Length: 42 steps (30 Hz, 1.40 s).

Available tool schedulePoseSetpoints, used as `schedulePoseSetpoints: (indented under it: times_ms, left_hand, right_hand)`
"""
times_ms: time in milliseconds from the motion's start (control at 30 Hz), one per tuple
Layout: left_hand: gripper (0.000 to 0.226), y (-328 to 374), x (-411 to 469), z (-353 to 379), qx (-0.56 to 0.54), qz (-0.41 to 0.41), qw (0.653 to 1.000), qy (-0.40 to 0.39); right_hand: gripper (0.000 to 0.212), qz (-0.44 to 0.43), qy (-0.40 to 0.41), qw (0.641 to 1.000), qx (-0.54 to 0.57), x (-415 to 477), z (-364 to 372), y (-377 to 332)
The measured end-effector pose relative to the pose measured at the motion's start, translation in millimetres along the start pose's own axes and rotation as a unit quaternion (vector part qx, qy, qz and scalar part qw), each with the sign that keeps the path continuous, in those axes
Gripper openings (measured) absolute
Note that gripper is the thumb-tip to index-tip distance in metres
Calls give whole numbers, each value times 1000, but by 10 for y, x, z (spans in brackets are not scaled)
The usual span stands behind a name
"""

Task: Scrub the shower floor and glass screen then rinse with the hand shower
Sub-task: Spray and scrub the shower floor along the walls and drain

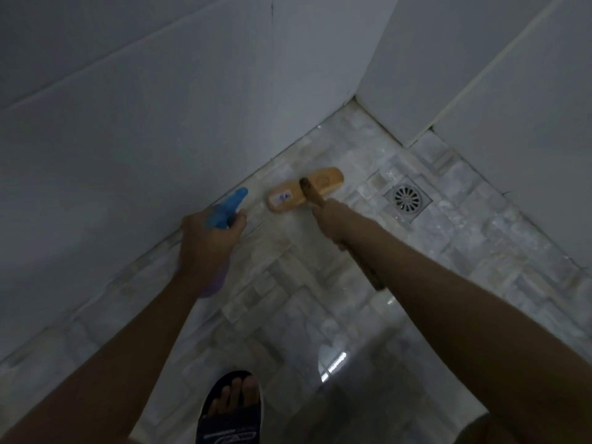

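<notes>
A wooden scrub brush (288, 195) with a long wooden handle rests head-down on the grey mosaic shower floor (320, 283), close to the left wall. My right hand (330, 219) grips the handle just behind the brush head. My left hand (208, 241) holds a spray bottle (229, 208) with a blue trigger head and a purple body; its nozzle points at the floor by the wall. The bottle's body is mostly hidden under my hand. No glass screen or hand shower is in view.
A round metal floor drain (407, 199) sits right of the brush. White tiled walls (128, 123) meet in a corner behind it. My foot in a dark slipper (230, 408) stands at the bottom. The floor looks wet and reflective near me.
</notes>
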State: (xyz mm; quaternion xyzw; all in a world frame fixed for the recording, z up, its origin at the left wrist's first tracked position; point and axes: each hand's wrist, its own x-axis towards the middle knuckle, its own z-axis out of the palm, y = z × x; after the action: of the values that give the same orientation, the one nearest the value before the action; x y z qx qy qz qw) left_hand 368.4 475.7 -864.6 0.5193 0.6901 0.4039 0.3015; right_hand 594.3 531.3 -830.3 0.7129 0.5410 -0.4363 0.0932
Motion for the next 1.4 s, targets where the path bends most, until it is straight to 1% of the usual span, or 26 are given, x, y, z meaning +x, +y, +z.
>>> schedulePoseSetpoints:
  times_ms: [67, 133, 200, 267, 333, 400, 467, 533, 600, 667, 767, 833, 900, 967, 1033, 1100, 1133, 1200, 1300, 1333, 1400]
  left_hand:
    - [16, 11, -1, -13, -4, 10, 1000, 1]
    - [16, 0, -2, -34, 7, 27, 1000, -4]
    - [19, -13, -6, -44, 12, 37, 999, -8]
    - [20, -29, -9, -57, 19, 47, 999, -7]
    - [22, -41, -17, -57, 18, 42, 999, -3]
    - [21, -29, -37, -80, 9, 36, 999, 3]
    - [16, -38, -54, -109, 11, 56, 998, 9]
    - [18, -76, -57, -116, 13, 63, 998, 3]
    - [26, -107, -40, -102, -1, 51, 999, -7]
    - [29, -111, -34, -104, 11, 55, 998, -6]
    - [27, -125, -29, -76, 14, 53, 998, 9]
    - [27, -93, 5, -73, 8, 59, 998, 2]
    - [25, -107, 16, -109, 6, 42, 999, -8]
    - [20, -107, -39, -206, -5, 4, 1000, -8]
    - [24, -146, -146, -373, -13, -40, 999, -24]
    - [26, -243, -292, -541, 16, -51, 998, -38]
    - [26, -308, -359, -616, 37, -54, 997, -38]
    - [25, -454, -459, -757, 66, -77, 995, -22]
    - [36, -589, -616, -876, 96, -85, 992, -2]
    - [38, -600, -653, -898, 96, -78, 992, 3]
    - [36, -620, -673, -936, 90, -68, 993, 25]
  right_hand:
    - [34, -9, 24, 1000, 15, 278, -163, -223]
    - [35, -1, 41, 999, 9, 486, -282, -326]
    - [35, 11, 38, 999, 23, 542, -335, -265]
    - [34, 1, 30, 999, 36, 376, -268, -138]
    - [39, -4, 22, 999, 26, 139, -80, 87]
    - [45, 18, 11, 999, 38, -182, 183, 368]
    - [43, 43, -10, 999, 30, -448, 398, 605]
    - [44, 49, -12, 998, 27, -497, 501, 686]
    - [47, 53, -10, 997, 47, -413, 414, 532]
    - [50, 27, 8, 999, 42, -222, 245, 240]
    - [40, 10, 22, 999, 31, 126, 64, -123]
    - [37, 0, 26, 999, 34, 220, 9, -244]
    - [36, -4, 22, 999, 48, 185, 75, -255]
    - [36, 5, 23, 1000, 20, 20, 218, -117]
    - [44, 5, 32, 999, 32, -177, 428, 96]
    - [48, -9, 10, 1000, 3, -376, 635, 305]
    - [48, -15, -4, 1000, -17, -474, 740, 415]
    - [44, -4, -22, 1000, -16, -701, 957, 584]
    - [36, 20, -28, 999, 17, -916, 1170, 654]
    - [38, 8, -26, 999, 24, -912, 1182, 590]
    - [45, -50, -29, 998, 14, -821, 1145, 345]
